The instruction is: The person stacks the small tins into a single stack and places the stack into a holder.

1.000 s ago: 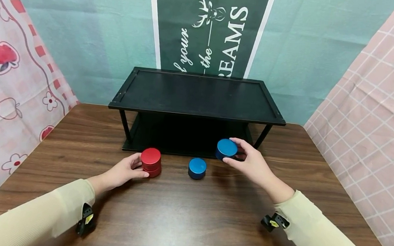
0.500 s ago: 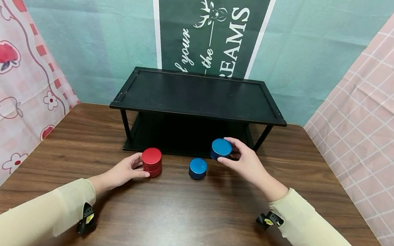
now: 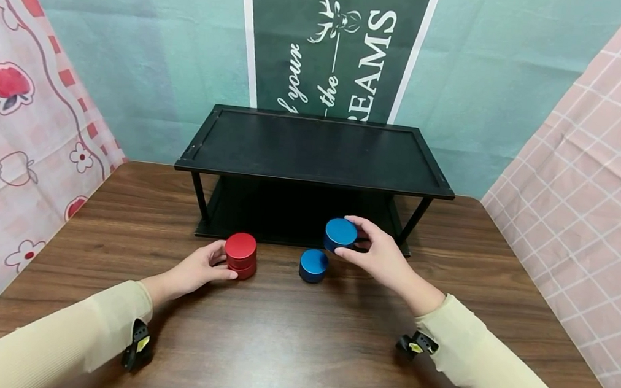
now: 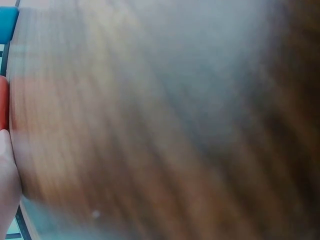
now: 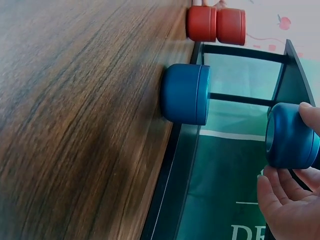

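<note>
On the bench (image 3: 274, 351): lower blue tin (image 3: 313, 268), stacked red tins (image 3: 242, 253).
Left hand (image 3: 198, 271): curls round the red tins.
Right hand (image 3: 379, 257): grips upper blue tin (image 3: 340, 233).

Squat red cylinders (image 3: 241, 246), smooth, metallic-looking: two. Squat blue cylinders (image 3: 313, 268), same finish: two. Cylinder colours: two, with two pieces in each. Black two-tier rack (image 3: 316, 151): one. Left hand (image 3: 199, 270) and right hand (image 3: 379, 258), bare: two. Pale yellow-green fabric sleeves (image 3: 71, 327): two. Small black wrist devices (image 3: 135, 358), each with a yellow patch (image 3: 142, 344): two. Brown wood-grain bench (image 3: 274, 351): one. Pink fruit-and-flower cloth (image 3: 42, 152), teal cloth (image 3: 155, 63), pale pink white-gridded cloth (image 3: 596, 157): three hanging. Dark green panel (image 3: 278, 25): one. White printed deer head (image 3: 350, 22): one.
</note>
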### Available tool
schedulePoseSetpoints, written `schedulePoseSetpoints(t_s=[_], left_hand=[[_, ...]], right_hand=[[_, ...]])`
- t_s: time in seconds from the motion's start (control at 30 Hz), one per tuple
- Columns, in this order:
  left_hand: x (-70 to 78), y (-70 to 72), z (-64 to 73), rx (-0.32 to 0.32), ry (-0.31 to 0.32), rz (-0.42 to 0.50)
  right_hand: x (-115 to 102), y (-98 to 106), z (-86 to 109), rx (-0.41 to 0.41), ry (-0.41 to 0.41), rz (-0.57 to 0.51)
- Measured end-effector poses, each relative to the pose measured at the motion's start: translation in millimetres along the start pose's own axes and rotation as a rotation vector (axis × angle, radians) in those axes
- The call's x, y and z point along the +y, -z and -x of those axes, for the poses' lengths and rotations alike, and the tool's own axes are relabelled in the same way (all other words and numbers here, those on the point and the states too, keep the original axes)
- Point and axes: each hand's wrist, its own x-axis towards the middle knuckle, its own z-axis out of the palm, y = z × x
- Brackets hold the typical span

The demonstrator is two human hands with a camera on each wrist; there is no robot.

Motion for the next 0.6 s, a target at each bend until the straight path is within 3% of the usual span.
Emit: schedulePoseSetpoints(t_s=[0.3, 0.6], left_hand=[[0.8, 0.8, 1.0, 0.012, 0.001, -0.032], [1.8, -0.4, 0.3, 0.003, -0.004, -0.004]], right_hand=[[-5.0, -7.5, -4.6, -0.012, 0.019, -0.027], [-7.0, -13.2, -7.3, -0.013, 0.03, -0.024]])
